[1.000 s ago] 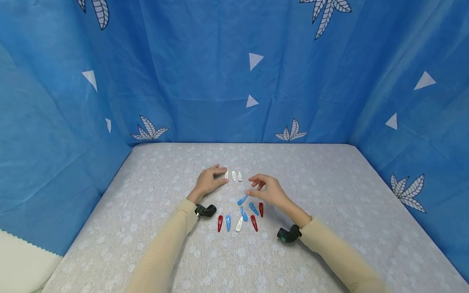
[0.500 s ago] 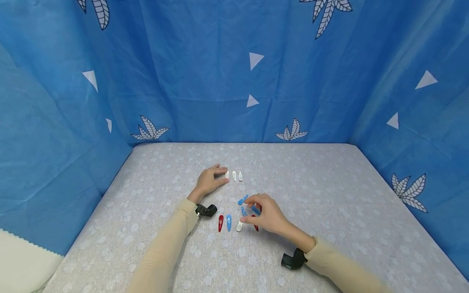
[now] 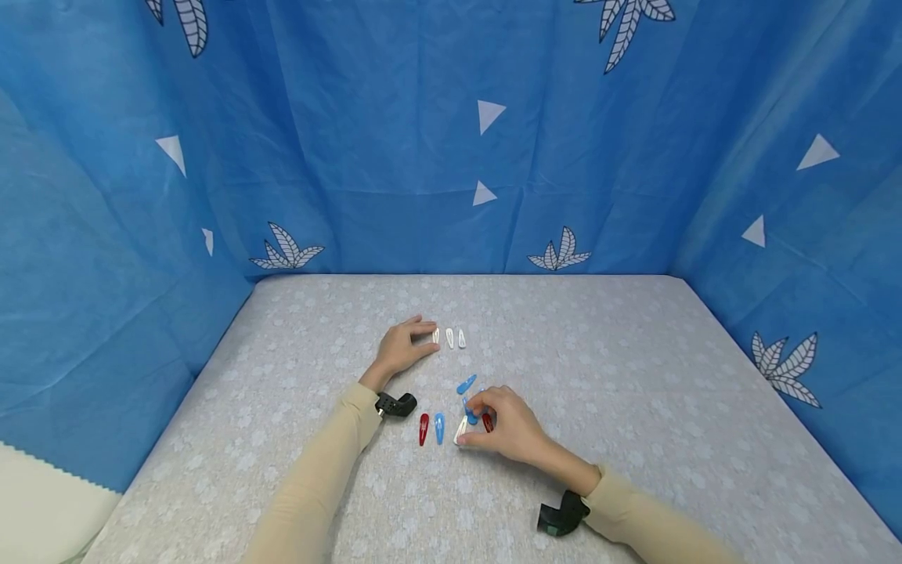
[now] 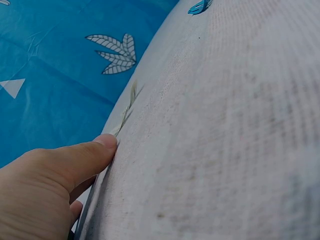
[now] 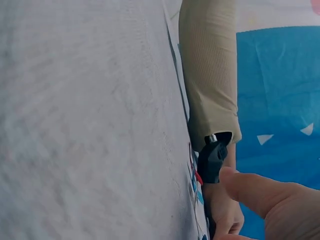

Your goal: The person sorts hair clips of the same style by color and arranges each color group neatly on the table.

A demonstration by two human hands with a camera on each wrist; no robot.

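My left hand [image 3: 405, 345] rests on the table at the left end of a row of white snap hair clips. Its thumb and fingertips lie at the two ends of the leftmost white clip [image 3: 436, 337]; two more, a middle clip [image 3: 449, 338] and a right clip [image 3: 461, 338], lie beside it. In the left wrist view my thumb [image 4: 85, 157] is extended along the cloth. My right hand [image 3: 510, 427] is low over the nearer group, thumb tip by the lower end of a white hair clip [image 3: 460, 429], fingers spread apart from the thumb above blue clips.
Left of the right hand lie a red clip [image 3: 423, 429] and a blue clip [image 3: 440, 428]. A slanted blue clip [image 3: 467, 384] lies above; another red clip [image 3: 488, 422] is partly hidden. Blue curtain [image 3: 423, 157] surrounds the cloth-covered table [image 3: 599, 337].
My right hand has come toward me from near the upper blue clip, down over the nearer group to the white clip. My left hand has stayed in place.
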